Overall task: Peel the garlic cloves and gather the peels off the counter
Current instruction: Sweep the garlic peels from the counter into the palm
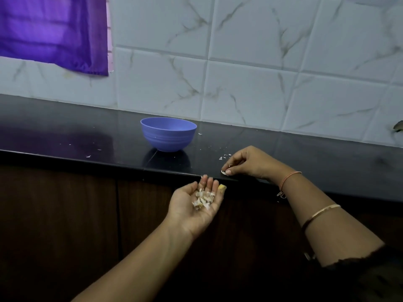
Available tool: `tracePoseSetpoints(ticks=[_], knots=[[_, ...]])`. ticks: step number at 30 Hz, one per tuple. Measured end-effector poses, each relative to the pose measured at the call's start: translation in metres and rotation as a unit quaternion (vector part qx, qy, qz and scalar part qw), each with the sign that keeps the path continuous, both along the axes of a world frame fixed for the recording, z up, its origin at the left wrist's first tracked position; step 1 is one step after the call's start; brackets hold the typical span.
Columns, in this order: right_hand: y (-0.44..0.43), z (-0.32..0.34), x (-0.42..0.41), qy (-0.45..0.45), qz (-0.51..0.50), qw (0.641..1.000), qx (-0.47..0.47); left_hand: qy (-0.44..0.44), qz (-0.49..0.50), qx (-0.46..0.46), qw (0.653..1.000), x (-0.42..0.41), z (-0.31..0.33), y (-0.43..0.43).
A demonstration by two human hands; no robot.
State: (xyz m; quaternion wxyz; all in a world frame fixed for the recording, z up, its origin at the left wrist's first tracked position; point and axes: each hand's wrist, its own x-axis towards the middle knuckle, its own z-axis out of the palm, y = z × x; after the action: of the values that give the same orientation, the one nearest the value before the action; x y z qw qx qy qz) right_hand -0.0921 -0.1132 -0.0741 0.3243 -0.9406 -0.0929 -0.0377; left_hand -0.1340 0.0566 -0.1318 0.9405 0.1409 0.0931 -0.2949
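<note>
My left hand (195, 203) is held palm up just below the front edge of the black counter (87, 136), with a small pile of garlic peels (203, 199) lying in the palm. My right hand (248, 162) rests on the counter near the edge, fingers curled, and its fingertips pinch a pale peel (224, 172). A few loose peel scraps (224, 156) lie on the counter just left of that hand. A blue bowl (168, 134) stands further back on the counter; its contents are hidden from this angle.
Tiny peel flecks (88, 156) are scattered over the left part of the counter. A white tiled wall (261, 73) rises behind it, with a purple curtain (52, 33) at top left. Dark wooden cabinet doors (65, 225) are below the counter.
</note>
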Motion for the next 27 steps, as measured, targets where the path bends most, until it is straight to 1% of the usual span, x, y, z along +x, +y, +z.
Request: tracePoseSetpoints(ticks=[6, 10, 13, 20, 25, 27], knots=[[-0.002, -0.002, -0.002, -0.009, 0.002, 1.0, 0.006, 0.008, -0.085, 0.072, 0.994, -0.01, -0.027, -0.015], [-0.002, -0.002, -0.004, -0.012, 0.011, 1.0, 0.001, -0.004, -0.13, 0.111, 0.985, -0.01, -0.036, -0.024], [-0.003, -0.003, -0.005, -0.013, 0.014, 1.0, 0.005, -0.009, -0.147, 0.109, 0.983, -0.005, -0.04, -0.028], [-0.007, -0.002, -0.009, 0.006, 0.047, 0.999, 0.014, -0.018, -0.164, 0.071, 0.984, 0.009, -0.039, -0.037], [-0.008, 0.002, -0.018, 0.05, 0.099, 0.994, 0.024, -0.019, -0.16, 0.056, 0.985, 0.019, -0.037, -0.036], [-0.01, 0.003, -0.017, 0.034, 0.091, 0.994, 0.042, -0.018, -0.164, 0.057, 0.985, 0.021, -0.038, -0.037]])
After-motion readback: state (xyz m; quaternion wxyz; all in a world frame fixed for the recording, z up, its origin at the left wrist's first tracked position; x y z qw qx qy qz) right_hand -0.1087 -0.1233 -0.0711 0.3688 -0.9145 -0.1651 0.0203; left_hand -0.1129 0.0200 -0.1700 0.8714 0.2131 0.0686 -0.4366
